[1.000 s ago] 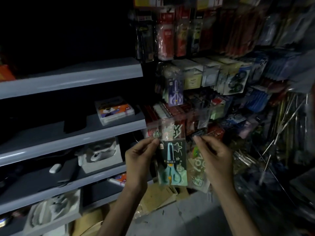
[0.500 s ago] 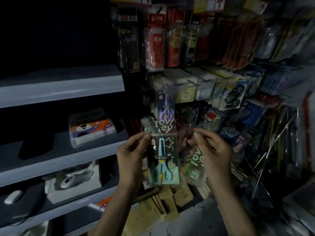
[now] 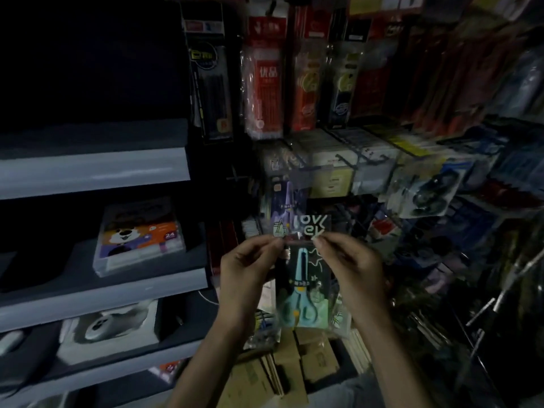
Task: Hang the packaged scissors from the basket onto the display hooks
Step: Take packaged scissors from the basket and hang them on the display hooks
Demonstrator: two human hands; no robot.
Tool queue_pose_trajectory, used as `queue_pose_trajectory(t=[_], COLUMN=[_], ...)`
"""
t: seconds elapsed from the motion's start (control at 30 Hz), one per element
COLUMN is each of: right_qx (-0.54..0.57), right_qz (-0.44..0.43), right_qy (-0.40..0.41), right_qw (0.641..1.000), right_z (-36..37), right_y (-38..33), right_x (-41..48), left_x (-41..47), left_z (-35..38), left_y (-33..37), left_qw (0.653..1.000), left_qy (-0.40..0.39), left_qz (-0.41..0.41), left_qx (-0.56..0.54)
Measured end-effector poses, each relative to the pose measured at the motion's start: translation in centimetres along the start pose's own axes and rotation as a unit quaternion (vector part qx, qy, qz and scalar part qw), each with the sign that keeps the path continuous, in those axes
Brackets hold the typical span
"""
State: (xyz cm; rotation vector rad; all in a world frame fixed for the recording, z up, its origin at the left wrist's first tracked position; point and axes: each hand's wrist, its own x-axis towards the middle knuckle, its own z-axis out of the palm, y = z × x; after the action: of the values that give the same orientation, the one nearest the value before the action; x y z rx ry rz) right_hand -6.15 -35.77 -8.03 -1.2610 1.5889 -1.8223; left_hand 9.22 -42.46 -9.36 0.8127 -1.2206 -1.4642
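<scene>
**Head view: scissors pack up at the rack, not yet on a hook**

Far left, grey shelves (image 3: 97,172) w/ a boxed art set (image 3: 138,234): no part in this step. Left hand (image 3: 247,272): grip clamped on the top left corner of the packaged scissors (image 3: 300,284), thumb & forefinger pinching just under the header. Pack hangs upright btwn both hands, in mid-air, in front of the rack & just below a purple scissors pack (image 3: 284,201) hanging there. Right hand (image 3: 353,269): grip pinched on the top right corner. Basket not in view.

To do it well, IMO: hold the header flat & taut btwn the two pinches so the hang hole is open. Can't make out the hole here, too blurred. Lift, line the hole up w/ a hook tip (dark display hooks (image 3: 340,157) show up & to the right), then push straight back along the wire. Risks: clear film buckles, or neighbouring packs get knocked off. Light is dim, so go by feel & check it swings free before letting go.
</scene>
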Motion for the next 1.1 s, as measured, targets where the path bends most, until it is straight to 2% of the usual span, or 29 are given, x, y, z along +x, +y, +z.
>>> queue_pose_trajectory(t=[0.1, 0.3, 0.53, 0.87, 0.97, 1.1], right_qx=[0.012, 0.064, 0.059, 0.044, 0.044, 0.055], right_qz=[-0.006, 0.038, 0.052, 0.012, -0.002, -0.016], right_qy=[-0.004, -0.028, 0.001, 0.003, -0.015, -0.032], right_qw=[1.000, 0.997, 0.997, 0.999, 0.999, 0.998], right_z=[-0.8, -1.4, -3.1, -3.4, -3.3, -2.9], right_y=[1.3, 3.4, 5.8, 6.6, 6.0, 4.7], right_x=[1.7, 4.8, 7.2, 8.8, 9.0, 9.7], left_x=[0.5, 2.6, 5.6, 5.4, 4.3, 4.7], left_z=[1.4, 3.4, 3.9, 5.6, 6.1, 6.5], left_y=[-0.5, -0.9, 0.7, 2.7, 3.9, 6.1], left_qw=[1.000, 0.996, 0.973, 0.982, 0.986, 0.989], left_qy=[0.015, 0.051, 0.101, 0.029, 0.002, 0.006], left_qz=[0.005, 0.027, 0.121, 0.102, 0.108, 0.123], left_qx=[0.015, 0.066, 0.168, 0.158, 0.124, 0.080])
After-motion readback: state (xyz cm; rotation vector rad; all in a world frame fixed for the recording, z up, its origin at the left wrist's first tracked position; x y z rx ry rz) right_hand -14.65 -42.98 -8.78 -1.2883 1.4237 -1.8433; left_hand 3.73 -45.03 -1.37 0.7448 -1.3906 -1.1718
